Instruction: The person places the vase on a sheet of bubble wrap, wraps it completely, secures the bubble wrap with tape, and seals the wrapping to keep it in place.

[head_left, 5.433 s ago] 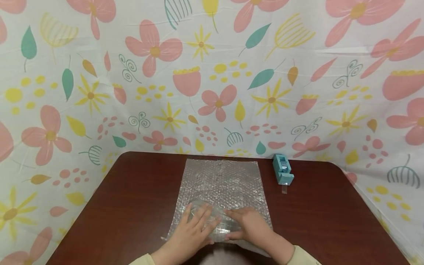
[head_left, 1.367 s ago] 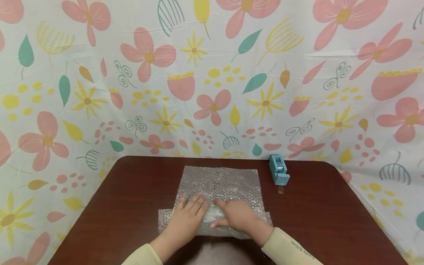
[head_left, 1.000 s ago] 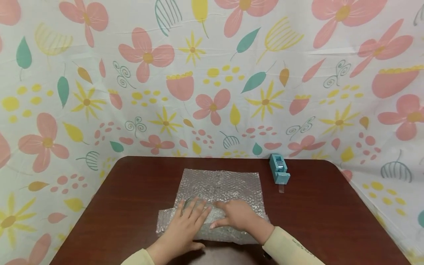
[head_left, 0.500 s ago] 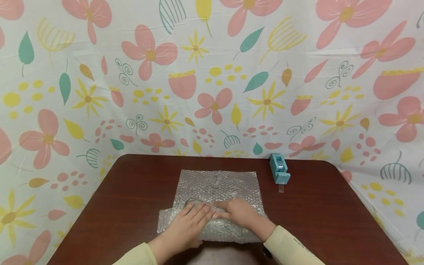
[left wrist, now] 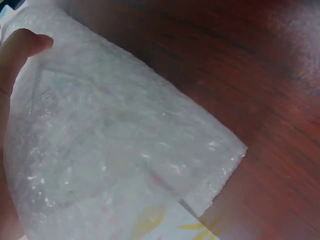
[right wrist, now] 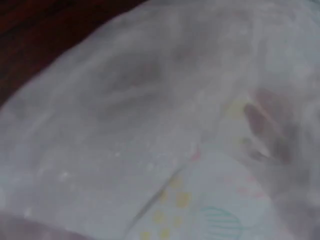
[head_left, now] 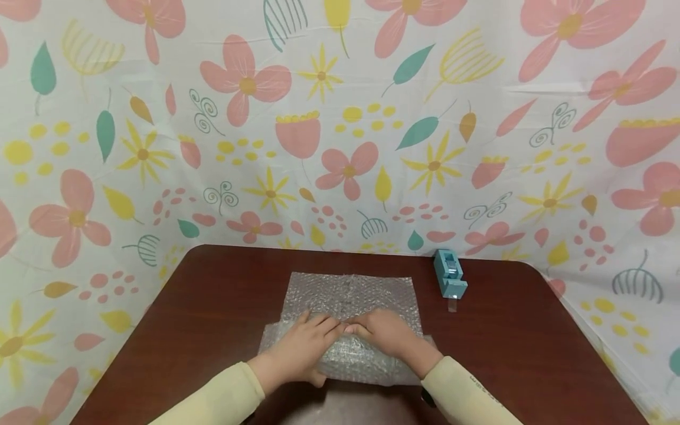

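Note:
A sheet of clear bubble wrap (head_left: 350, 292) lies on the table, its near part folded up into a thick roll (head_left: 366, 361). My left hand (head_left: 300, 348) grips the roll's left part, fingers over the top and thumb low on the near side. On the right part, my right hand (head_left: 390, 333) holds the wrap with curled fingers, its thumb close to the left fingertips. The left wrist view has the thumb (left wrist: 27, 42) against the bulging wrap (left wrist: 115, 130). Blurred wrap (right wrist: 100, 110) fills most of the right wrist view. The clear object inside is hidden under the layers.
A light blue tape dispenser (head_left: 450, 274) stands at the back right of the dark wooden table (head_left: 223, 295), a short strip of tape (head_left: 452, 305) hanging from its front. Behind the table hangs a flower-patterned cloth (head_left: 372, 130).
The near flap of bubble wrap has come up over the clear object, which showed bare between the hands at first. Both hands have moved closer together, and their fingers have curled over the roll.

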Demonstrator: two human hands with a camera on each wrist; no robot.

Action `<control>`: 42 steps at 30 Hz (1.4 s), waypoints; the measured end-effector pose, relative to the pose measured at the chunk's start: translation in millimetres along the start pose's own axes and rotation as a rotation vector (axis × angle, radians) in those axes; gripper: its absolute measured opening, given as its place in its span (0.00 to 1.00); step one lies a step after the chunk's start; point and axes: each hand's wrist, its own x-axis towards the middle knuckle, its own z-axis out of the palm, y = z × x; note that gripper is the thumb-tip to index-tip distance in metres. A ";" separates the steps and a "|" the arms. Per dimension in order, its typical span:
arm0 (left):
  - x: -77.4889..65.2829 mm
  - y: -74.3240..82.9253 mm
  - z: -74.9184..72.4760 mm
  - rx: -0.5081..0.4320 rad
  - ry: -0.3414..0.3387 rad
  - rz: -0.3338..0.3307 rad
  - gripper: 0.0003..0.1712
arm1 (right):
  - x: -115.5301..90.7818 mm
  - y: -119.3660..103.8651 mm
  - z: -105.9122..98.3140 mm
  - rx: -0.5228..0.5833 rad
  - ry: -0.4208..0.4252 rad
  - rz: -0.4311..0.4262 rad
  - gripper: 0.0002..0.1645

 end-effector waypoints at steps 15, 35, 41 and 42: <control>11.8 -7.4 -8.3 -0.158 -0.119 -0.019 0.55 | -30.6 -2.2 0.8 -0.250 0.382 -0.139 0.19; 21.6 -15.9 -3.0 -0.173 -0.103 -0.019 0.58 | -47.3 -13.3 27.0 -0.514 0.165 -0.007 0.76; 21.0 -16.1 1.1 -0.197 -0.053 -0.057 0.52 | -40.6 -12.7 27.9 -0.490 0.177 0.013 0.67; 20.9 -15.8 2.0 -0.204 -0.044 -0.063 0.51 | -39.8 -12.2 28.2 -0.489 0.182 0.012 0.66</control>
